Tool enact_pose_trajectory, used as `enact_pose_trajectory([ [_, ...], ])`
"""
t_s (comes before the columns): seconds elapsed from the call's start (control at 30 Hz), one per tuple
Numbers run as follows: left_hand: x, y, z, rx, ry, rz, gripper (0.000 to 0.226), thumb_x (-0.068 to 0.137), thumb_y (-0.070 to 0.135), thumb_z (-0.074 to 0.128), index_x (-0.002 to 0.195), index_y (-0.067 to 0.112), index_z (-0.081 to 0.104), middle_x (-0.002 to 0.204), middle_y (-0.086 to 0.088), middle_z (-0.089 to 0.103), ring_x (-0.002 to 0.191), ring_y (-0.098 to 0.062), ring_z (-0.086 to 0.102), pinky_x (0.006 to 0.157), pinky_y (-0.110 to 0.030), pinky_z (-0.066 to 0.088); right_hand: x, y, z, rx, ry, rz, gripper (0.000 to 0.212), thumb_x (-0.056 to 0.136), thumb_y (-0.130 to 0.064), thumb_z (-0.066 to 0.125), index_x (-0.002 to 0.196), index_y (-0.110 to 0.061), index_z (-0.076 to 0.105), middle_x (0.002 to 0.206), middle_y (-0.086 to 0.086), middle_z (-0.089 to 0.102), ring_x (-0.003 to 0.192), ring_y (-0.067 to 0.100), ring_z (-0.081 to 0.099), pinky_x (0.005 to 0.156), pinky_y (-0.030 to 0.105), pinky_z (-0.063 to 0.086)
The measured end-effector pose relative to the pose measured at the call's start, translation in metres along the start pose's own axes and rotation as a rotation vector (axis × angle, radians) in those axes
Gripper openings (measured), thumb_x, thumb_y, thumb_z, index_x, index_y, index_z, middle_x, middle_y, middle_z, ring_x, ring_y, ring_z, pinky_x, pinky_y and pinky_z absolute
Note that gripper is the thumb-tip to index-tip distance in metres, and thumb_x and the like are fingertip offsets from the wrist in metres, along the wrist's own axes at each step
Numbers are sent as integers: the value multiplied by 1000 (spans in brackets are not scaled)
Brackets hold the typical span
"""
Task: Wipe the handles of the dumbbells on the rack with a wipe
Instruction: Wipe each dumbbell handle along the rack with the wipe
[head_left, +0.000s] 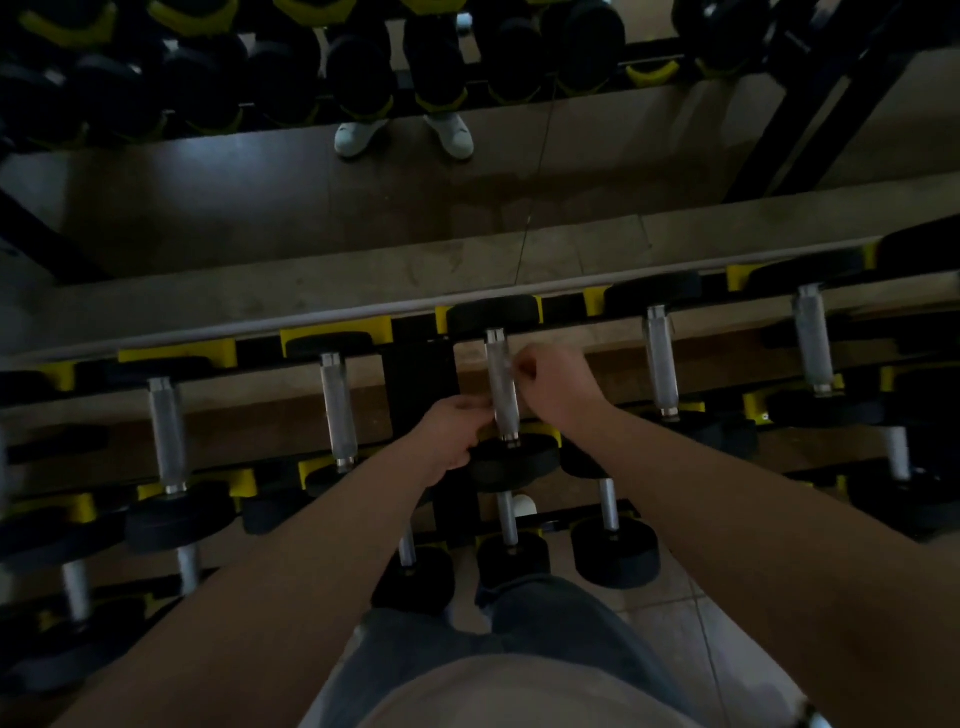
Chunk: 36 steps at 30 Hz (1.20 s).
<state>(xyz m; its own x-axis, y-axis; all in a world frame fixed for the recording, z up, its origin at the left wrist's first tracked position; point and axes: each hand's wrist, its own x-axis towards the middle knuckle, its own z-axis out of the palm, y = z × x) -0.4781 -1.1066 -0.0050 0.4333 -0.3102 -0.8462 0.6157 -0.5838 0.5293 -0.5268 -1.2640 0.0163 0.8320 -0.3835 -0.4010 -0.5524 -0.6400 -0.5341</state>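
Dim gym, mirror (208, 208) sat behind the rack (421, 374), other dumbbells (337, 410) either side. Left hand (452, 436) pinched the middle handle (501, 384) low down; right hand (556, 384) curled just beside it higher up, couldn't tell if holding a wipe.

Black rack (421, 364), yellow cradles (332, 335), holds dumbbells (340, 410) in rows

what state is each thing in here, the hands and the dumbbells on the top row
middle dumbbell, racked in its cradles, both hands at its handle
left hand, fingers curled against the handle's near end
right hand, fingers curled at the handle's right side, farther up
wipe, too dim to make out
dumbbell to the left, racked, handle bare, untouched
dumbbell to the right, racked, handle bare, untouched
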Motion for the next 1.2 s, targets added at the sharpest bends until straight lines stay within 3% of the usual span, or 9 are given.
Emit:
enact_pose_trajectory([
  [0.17, 8, 3, -5, 28, -31, 37, 34, 95, 26, 63, 129, 23, 63, 117, -19, 69, 54, -11, 37, 38, -21, 27, -25, 27, 11, -6, -280, 137, 7, 93, -32, 68, 94, -26, 70, 90, -7, 65, 87, 12, 62, 71, 25, 47],
  [0.43, 7, 5, -8, 50, -48, 41, 30, 99, 23, 56, 128, 19, 62, 104, -10, 66, 56, -10, 39, 39, -21, 27, 19, -7, 8, 574, 92, 305, 15, 96, -22, 63, 109, -27, 70, 106, -1, 72, 98, 18, 68, 92, 39, 57],
  [0.57, 0, 11, -10, 43, -33, 65, 22, 100, 24, 55, 119, 21, 64, 97, -8, 63, 59, -11, 38, 41, -21, 25, -7, 6, 14, 141, -153, 198, 22, 102, -22, 54, 103, -16, 75, 91, 0, 69, 83, 14, 64, 66, 24, 48],
  [0.67, -4, 12, -9, 40, -31, 64, 22, 101, 20, 52, 120, 24, 63, 92, -6, 61, 58, -11, 37, 45, -24, 24, -25, 15, 19, -31, -358, 155, 26, 101, -23, 52, 86, -18, 72, 84, 4, 67, 79, 19, 64, 62, 25, 47],
  [0.73, -5, 11, -9, 40, -36, 60, 24, 100, 19, 52, 121, 23, 64, 93, -5, 62, 58, -11, 37, 46, -24, 24, -16, 15, 16, 24, -334, 189, 26, 99, -23, 56, 78, -18, 70, 80, 5, 67, 77, 19, 63, 63, 27, 49],
  [0.87, -5, 12, -9, 18, -32, 33, 23, 100, 18, 51, 118, 24, 65, 97, -3, 65, 61, -10, 38, 43, -22, 25, 12, -4, 10, 424, -36, 303, 16, 94, -19, 62, 83, -25, 72, 96, 7, 74, 93, 23, 69, 89, 44, 59],
  [0.93, -6, 13, -9, 8, -32, 26, 23, 100, 17, 51, 118, 23, 63, 103, -5, 66, 59, -9, 38, 40, -21, 26, 14, -13, 4, 367, 12, 246, 18, 98, -17, 58, 91, -17, 75, 95, 10, 73, 91, 24, 69, 86, 40, 58],
  [1.13, -7, 14, -7, -28, -21, 12, 32, 101, 9, 42, 118, 21, 66, 100, -8, 66, 56, -10, 35, 41, -21, 21, -18, 5, 10, -242, -439, 131, 24, 100, -21, 54, 101, -6, 72, 98, 11, 69, 92, 24, 65, 75, 32, 51],
  [1.2, -8, 14, -7, -45, -33, 12, 34, 101, 7, 39, 109, 24, 67, 96, -7, 68, 53, -10, 34, 41, -21, 20, -20, 10, 15, -224, -383, 129, 22, 98, -20, 55, 98, -9, 73, 95, 8, 69, 92, 25, 66, 72, 29, 51],
])
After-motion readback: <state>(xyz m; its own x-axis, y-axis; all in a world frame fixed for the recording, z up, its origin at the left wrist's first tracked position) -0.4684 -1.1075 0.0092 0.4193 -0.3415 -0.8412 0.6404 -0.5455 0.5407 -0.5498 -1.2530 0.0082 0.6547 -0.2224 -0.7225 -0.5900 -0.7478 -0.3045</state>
